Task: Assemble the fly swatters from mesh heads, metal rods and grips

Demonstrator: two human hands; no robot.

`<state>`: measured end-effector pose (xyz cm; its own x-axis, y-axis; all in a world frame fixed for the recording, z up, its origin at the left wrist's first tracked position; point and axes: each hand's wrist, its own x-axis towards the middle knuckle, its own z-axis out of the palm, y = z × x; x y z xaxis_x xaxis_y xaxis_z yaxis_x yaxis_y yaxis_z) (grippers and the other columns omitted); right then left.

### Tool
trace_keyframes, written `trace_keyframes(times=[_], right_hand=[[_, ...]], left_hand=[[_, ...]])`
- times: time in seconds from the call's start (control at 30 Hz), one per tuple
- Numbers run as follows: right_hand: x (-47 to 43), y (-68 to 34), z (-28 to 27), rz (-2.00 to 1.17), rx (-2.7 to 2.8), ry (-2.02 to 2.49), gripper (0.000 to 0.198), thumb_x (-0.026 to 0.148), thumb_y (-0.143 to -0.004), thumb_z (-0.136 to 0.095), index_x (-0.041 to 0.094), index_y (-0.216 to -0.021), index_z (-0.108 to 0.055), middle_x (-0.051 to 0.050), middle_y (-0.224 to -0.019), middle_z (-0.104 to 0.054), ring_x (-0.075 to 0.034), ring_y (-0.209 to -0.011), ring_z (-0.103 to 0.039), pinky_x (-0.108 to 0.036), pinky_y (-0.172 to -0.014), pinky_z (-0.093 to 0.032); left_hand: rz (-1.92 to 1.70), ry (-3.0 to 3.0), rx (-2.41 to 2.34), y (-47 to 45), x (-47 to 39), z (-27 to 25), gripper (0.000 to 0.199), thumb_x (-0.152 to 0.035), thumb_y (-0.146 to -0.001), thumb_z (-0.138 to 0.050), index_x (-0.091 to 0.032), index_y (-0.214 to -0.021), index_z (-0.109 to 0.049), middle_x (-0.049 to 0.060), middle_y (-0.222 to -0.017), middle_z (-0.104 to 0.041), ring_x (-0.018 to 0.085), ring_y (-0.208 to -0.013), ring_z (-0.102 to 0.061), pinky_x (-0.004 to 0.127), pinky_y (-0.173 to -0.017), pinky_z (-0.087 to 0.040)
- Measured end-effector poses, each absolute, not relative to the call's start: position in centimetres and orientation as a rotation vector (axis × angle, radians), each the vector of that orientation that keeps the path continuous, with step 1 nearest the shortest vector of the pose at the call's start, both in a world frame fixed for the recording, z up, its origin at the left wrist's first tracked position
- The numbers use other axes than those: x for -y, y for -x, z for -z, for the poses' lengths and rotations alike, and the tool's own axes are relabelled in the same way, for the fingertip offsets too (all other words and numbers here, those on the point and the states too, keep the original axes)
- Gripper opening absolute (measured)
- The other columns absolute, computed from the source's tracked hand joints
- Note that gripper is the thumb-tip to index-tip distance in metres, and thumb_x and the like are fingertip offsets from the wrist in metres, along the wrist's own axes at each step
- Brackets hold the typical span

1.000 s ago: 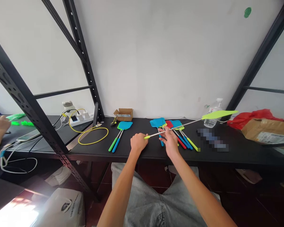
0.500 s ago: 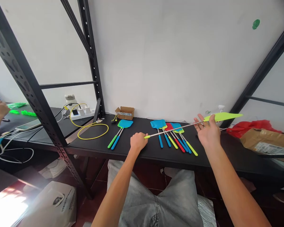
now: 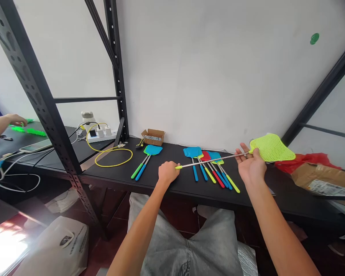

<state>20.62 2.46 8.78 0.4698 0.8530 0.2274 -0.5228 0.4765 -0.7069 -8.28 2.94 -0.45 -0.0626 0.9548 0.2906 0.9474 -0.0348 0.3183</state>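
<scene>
A yellow-green fly swatter [image 3: 271, 148] with a long extended metal rod lies across in front of me, above the shelf. My left hand [image 3: 168, 171] is closed around its handle, so most of the grip is hidden. Near the head, my right hand [image 3: 251, 164] holds the rod's end between thumb and fingers, palm turned up. Below the rod, several fly swatters with blue, red and yellow-green handles lie side by side, among them a blue one [image 3: 192, 152]. Farther left are two more, one with a green handle [image 3: 137, 171] and one with a blue handle [image 3: 140, 172].
A small open cardboard box [image 3: 153, 137] stands by the wall. Left of it lie a yellow cable [image 3: 114, 165] and a power strip [image 3: 103, 136]. At right are a brown parcel [image 3: 323, 178] and red plastic [image 3: 313, 161]. Another person's hand [image 3: 17, 120] reaches over the left table.
The swatter's head has turned from nearly edge-on to showing its perforated face. Both my hands keep their hold. The other person's hand has moved right, toward the green items.
</scene>
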Motion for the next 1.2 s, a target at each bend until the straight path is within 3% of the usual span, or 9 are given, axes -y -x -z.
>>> trace_keyframes(times=[0.57,1.2], right_hand=[[-2.1,-19.7,-8.2,-0.915,0.575,0.578,0.029,0.040,-0.099,-0.037,0.021,-0.092,-0.058,-0.003,-0.090,-0.065,-0.013,-0.071,-0.064,-0.030,-0.073,-0.057],[-2.3,-17.7,-6.5,-0.941,0.639,0.529,0.034,0.051,-0.091,-0.053,0.018,-0.083,-0.057,-0.003,-0.081,-0.065,-0.015,-0.073,-0.066,-0.032,-0.074,-0.057]], left_hand=[[-0.627,-2.098,-2.212,8.3,-2.6,-0.1,0.051,-0.053,-0.094,-0.036,-0.021,-0.087,-0.075,0.012,-0.086,-0.069,0.025,-0.086,-0.067,0.029,-0.070,-0.044],[-0.632,-2.136,-2.206,8.4,-2.8,0.2,0.050,-0.052,-0.094,-0.036,-0.022,-0.084,-0.075,0.011,-0.082,-0.069,0.026,-0.083,-0.067,0.030,-0.069,-0.044]])
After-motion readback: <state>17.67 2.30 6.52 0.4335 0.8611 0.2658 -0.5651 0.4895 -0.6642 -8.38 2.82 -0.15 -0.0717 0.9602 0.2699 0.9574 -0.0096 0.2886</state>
